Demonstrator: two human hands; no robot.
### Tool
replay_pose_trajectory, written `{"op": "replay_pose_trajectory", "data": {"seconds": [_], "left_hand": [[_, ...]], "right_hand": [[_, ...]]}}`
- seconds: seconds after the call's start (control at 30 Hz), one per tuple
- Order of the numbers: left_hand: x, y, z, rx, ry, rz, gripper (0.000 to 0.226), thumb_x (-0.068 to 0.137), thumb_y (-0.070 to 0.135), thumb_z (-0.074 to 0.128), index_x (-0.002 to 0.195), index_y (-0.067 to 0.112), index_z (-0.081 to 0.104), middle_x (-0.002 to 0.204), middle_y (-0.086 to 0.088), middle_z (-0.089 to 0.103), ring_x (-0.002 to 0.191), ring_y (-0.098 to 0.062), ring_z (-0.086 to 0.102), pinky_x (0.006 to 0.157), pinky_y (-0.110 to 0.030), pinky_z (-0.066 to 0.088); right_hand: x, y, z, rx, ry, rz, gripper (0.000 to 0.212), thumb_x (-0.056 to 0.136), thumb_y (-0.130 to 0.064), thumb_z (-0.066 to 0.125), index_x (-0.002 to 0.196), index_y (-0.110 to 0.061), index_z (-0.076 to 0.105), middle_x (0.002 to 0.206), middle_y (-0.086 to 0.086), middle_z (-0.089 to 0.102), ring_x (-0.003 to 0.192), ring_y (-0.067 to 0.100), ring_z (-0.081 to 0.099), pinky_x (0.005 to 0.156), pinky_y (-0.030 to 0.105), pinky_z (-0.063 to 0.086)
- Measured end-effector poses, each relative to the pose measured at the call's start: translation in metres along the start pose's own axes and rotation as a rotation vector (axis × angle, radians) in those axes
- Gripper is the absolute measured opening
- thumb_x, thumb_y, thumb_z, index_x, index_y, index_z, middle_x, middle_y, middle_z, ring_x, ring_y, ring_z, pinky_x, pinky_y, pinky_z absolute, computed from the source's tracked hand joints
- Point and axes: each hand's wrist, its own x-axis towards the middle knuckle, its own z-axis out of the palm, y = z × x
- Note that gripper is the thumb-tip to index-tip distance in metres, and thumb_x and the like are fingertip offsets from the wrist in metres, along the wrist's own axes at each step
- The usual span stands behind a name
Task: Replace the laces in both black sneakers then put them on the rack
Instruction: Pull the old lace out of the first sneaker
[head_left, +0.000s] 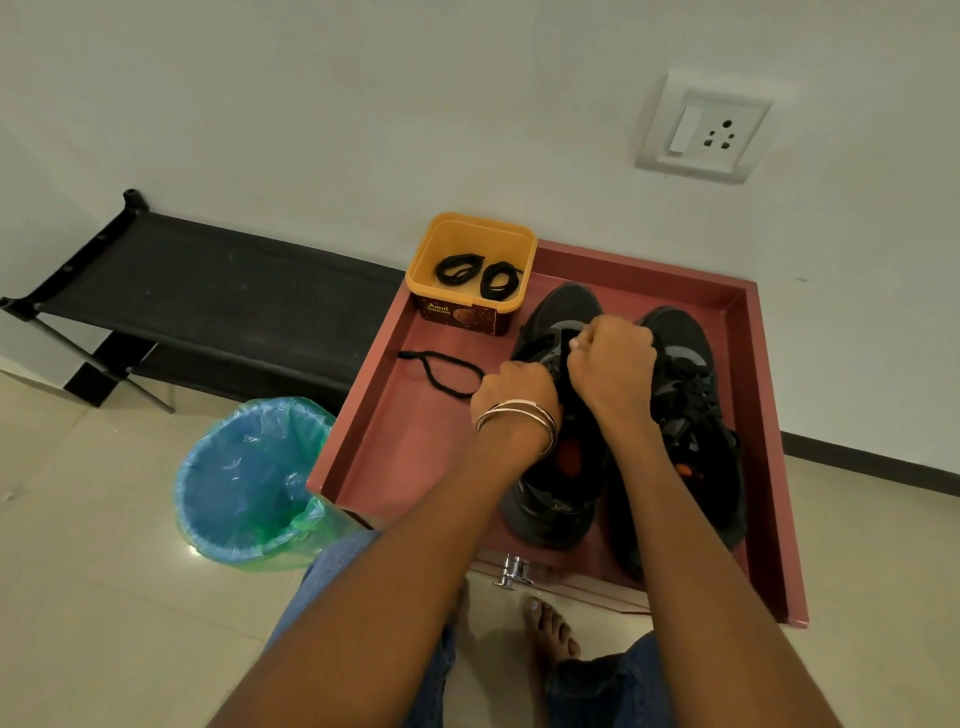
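Two black sneakers stand side by side in a red drawer (395, 447), toes toward the wall. Both my hands are over the left sneaker (558, 499). My left hand (514, 387) grips the old black lace (441, 371), which trails left across the drawer floor. My right hand (613, 358) is curled over the sneaker's eyelets, pinching lace there. The right sneaker (691, 410) is still laced. Two coiled black laces (478, 273) lie in a yellow tub (470, 304) at the drawer's back corner.
A black fabric shoe rack (208, 291) stands low against the wall to the left. A bin with a blue-green liner (249, 483) sits on the tiled floor beside the drawer. A wall socket (704, 130) is above. My bare feet are below the drawer handle (511, 571).
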Motion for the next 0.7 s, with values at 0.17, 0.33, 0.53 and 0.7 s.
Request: {"op": "replay_pose_trajectory", "data": {"seconds": [0.17,0.33,0.53,0.7], "left_hand": [[-0.002,0.001,-0.001,0.006,-0.002,0.007,0.041,0.092,0.028,0.056,0.126,0.005,0.052,0.127,-0.015,0.053,0.115,-0.038,0.052,0.085,-0.039,0.047],[-0.002,0.0,-0.002,0.001,-0.006,0.008,0.043,0.093,0.027,0.056,0.128,0.004,0.05,0.129,-0.016,0.051,0.117,-0.037,0.051,0.088,-0.039,0.046],[0.0,0.0,-0.002,-0.018,-0.012,-0.002,0.044,0.092,0.027,0.058,0.129,0.004,0.05,0.129,-0.016,0.052,0.117,-0.037,0.051,0.087,-0.039,0.046],[0.0,-0.001,-0.001,-0.025,0.008,-0.001,0.041,0.094,0.026,0.054,0.129,0.004,0.05,0.128,-0.017,0.053,0.116,-0.037,0.052,0.087,-0.039,0.046]], "right_hand": [[0.006,0.015,-0.015,1.064,0.149,0.647,0.022,0.086,0.008,0.049,0.066,0.005,0.057,0.081,0.025,0.066,0.066,0.03,0.071,0.061,0.039,0.06],[0.004,0.006,-0.006,0.958,0.189,0.495,0.008,0.083,-0.003,0.06,0.082,0.004,0.065,0.078,0.006,0.065,0.074,0.018,0.061,0.07,0.029,0.053],[0.003,0.005,-0.011,0.08,0.151,-0.095,0.038,0.086,-0.013,0.063,0.122,-0.023,0.057,0.128,-0.004,0.055,0.125,0.022,0.042,0.102,0.045,0.03],[-0.001,-0.006,-0.002,-0.411,-0.169,-0.225,0.019,0.088,-0.005,0.057,0.106,-0.003,0.064,0.12,0.012,0.055,0.11,0.034,0.052,0.087,0.045,0.044]]}}
